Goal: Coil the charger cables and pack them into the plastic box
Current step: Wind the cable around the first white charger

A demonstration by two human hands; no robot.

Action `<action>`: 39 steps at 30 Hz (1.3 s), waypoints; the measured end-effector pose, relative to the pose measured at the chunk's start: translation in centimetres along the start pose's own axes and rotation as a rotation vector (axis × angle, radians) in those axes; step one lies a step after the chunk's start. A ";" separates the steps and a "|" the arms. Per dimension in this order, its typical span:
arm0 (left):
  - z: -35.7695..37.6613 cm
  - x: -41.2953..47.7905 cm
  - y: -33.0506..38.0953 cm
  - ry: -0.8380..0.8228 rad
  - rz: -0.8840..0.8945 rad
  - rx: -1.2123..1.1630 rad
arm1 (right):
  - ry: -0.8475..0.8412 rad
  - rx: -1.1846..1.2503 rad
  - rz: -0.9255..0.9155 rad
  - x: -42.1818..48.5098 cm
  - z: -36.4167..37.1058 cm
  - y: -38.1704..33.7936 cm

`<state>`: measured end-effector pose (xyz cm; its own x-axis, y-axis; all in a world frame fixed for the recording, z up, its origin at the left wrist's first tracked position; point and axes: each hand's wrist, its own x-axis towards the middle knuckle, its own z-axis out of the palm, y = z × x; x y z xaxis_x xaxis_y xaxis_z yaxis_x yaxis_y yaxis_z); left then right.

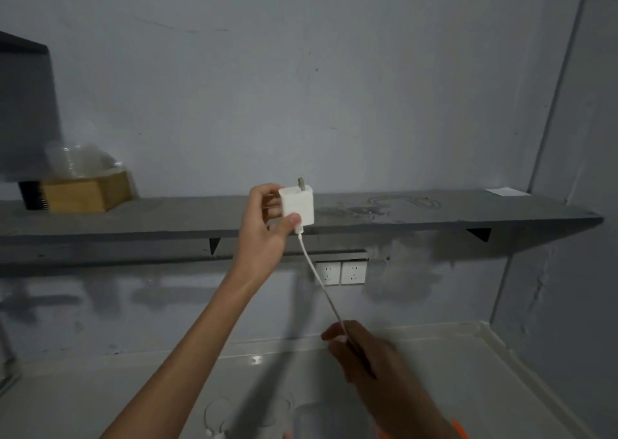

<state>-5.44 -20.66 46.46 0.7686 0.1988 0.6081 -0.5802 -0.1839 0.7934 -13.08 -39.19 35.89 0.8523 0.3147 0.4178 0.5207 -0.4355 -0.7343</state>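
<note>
My left hand (267, 218) holds a white charger plug (297, 204) up in front of the grey shelf, thumb and fingers pinching its sides, prongs pointing up. Its white cable (317, 271) runs down and to the right, taut, into my right hand (361, 348), which pinches it lower down above the white counter. A second white cable (214, 418) lies looped on the counter at the bottom. A clear plastic box (317, 418), blurred, sits at the bottom edge, partly behind my right forearm.
A grey wall shelf (434, 211) spans the view, carrying a wooden box (87, 191) with clear plastic on top at the left. Two white wall sockets (341, 273) sit under the shelf. The white counter (468, 371) ends at a raised edge on the right.
</note>
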 end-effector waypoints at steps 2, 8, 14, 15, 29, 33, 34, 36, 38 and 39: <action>0.0 -0.1 -1.1 -0.020 -0.012 0.122 | 0.070 -0.219 -0.172 0.7 -2.7 -2.2; 1.8 -5.2 -1.3 -0.241 0.033 0.205 | 0.331 -0.709 -0.602 6.7 -9.7 -5.9; 2.0 -8.2 3.4 -0.326 0.121 0.044 | 0.280 -0.183 -0.427 9.4 -12.2 -6.3; 2.0 -8.3 4.2 -0.334 0.136 0.026 | 0.226 -0.071 -0.375 9.4 -11.8 -5.9; 3.6 -2.9 3.1 -0.085 -0.204 -0.302 | 0.073 0.705 0.186 1.3 -0.6 -1.0; 3.8 -2.2 0.3 0.020 -0.144 -0.057 | -0.099 0.634 0.194 -1.1 -1.2 -2.1; 3.7 -2.3 -0.3 0.033 -0.112 0.021 | -0.139 0.586 0.199 -1.6 -1.7 -2.7; 3.4 -2.9 -1.1 0.007 -0.077 0.175 | -0.145 0.408 0.185 -2.3 -2.9 -3.5; 3.2 -4.0 -1.8 -0.075 -0.040 0.341 | -0.089 0.152 0.082 -2.3 -4.6 -4.4; 3.2 -4.8 -2.1 -0.126 0.001 0.421 | -0.051 0.023 0.000 -2.1 -5.6 -4.9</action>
<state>-7.03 -24.35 41.81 0.8101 0.0847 0.5801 -0.4403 -0.5654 0.6975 -17.13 -42.47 41.63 0.8485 0.3573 0.3903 0.5188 -0.4165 -0.7466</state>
